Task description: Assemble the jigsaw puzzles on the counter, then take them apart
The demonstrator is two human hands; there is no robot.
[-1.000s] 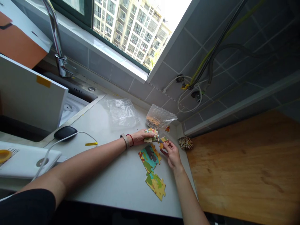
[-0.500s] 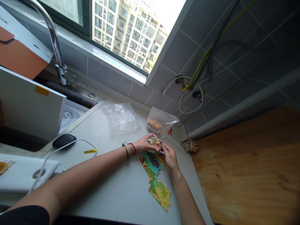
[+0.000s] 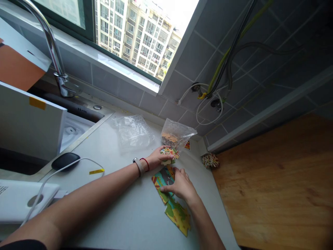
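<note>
My left hand (image 3: 156, 158) is closed round a small stack of jigsaw puzzle pieces (image 3: 168, 155), held above the counter with the thumb on top. Below it, my right hand (image 3: 182, 184) grips the upper section of joined puzzle pieces (image 3: 161, 178), thumb on its face and index finger by its far edge. That section is teal, green and grey, partly covered by the hand. Touching its lower end is a green and yellow puzzle section (image 3: 179, 217), flat on the counter. The right hand's other fingers are partly hidden.
Behind the hands, a clear plastic bag (image 3: 177, 133) holds more pieces, beside a crumpled clear wrapper (image 3: 134, 132). Another stack of pieces (image 3: 210, 160) stands at the counter's right edge. Left are a black mouse-shaped object (image 3: 65, 161), a white cable (image 3: 85, 159) and the sink (image 3: 78, 109).
My right hand has left the stack and come down onto the upper puzzle section, which sits slightly further left. My left hand still holds the stack, now tilted differently. The view has shifted a little.
</note>
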